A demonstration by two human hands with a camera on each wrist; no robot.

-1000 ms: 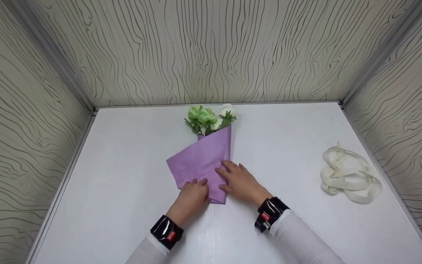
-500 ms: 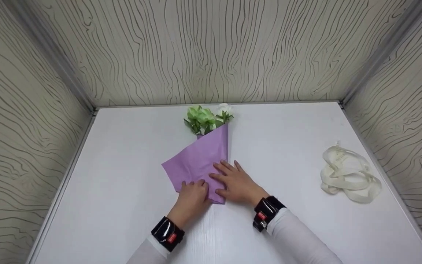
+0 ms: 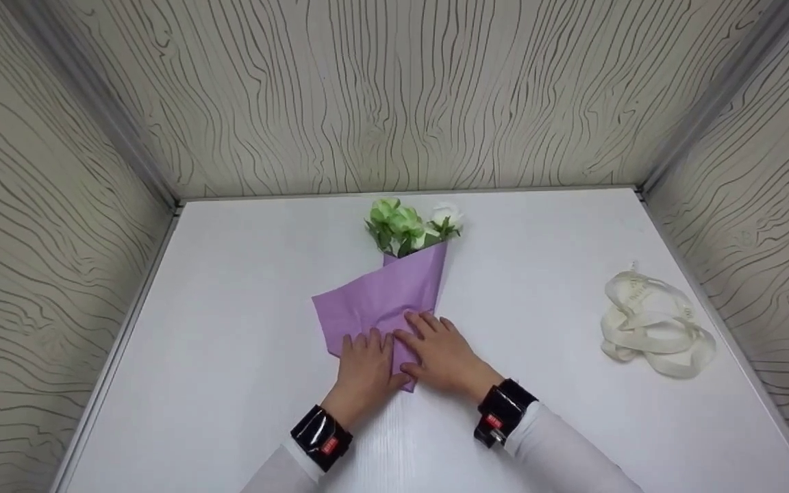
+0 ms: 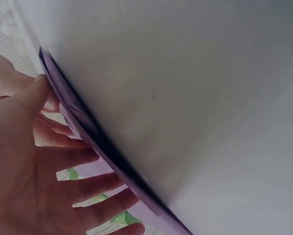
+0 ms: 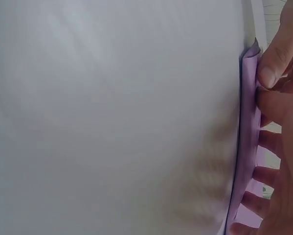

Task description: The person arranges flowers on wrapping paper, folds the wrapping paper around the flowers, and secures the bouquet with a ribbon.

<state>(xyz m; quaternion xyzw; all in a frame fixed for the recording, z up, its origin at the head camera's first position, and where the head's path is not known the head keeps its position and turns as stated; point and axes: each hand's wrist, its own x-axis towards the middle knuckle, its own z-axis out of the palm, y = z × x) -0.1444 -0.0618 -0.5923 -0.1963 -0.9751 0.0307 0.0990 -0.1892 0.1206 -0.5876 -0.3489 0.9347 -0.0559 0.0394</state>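
A bouquet wrapped in purple paper (image 3: 381, 294) lies on the white table. Green flowers (image 3: 398, 218) and a white flower (image 3: 446, 215) stick out of the wrap's far end. With straight fingers, my left hand (image 3: 361, 373) presses on the lower left of the paper, its thumb reaching toward the bottom tip. My right hand (image 3: 448, 359) lies flat on the lower right of the wrap, fingertips near those of the left. In both wrist views, the fingers touch the folded paper edge (image 4: 73, 115). The wrap hides the stems.
A loose heap of cream ribbon (image 3: 655, 332) lies near the table's right edge. Wood-patterned panels (image 3: 394, 96) stand at the back and on both sides of the white table (image 3: 230, 274).
The flower end of the bouquet has swung right and its bottom tip slightly left. My left fingers have straightened, and the left thumb now extends toward the right hand.
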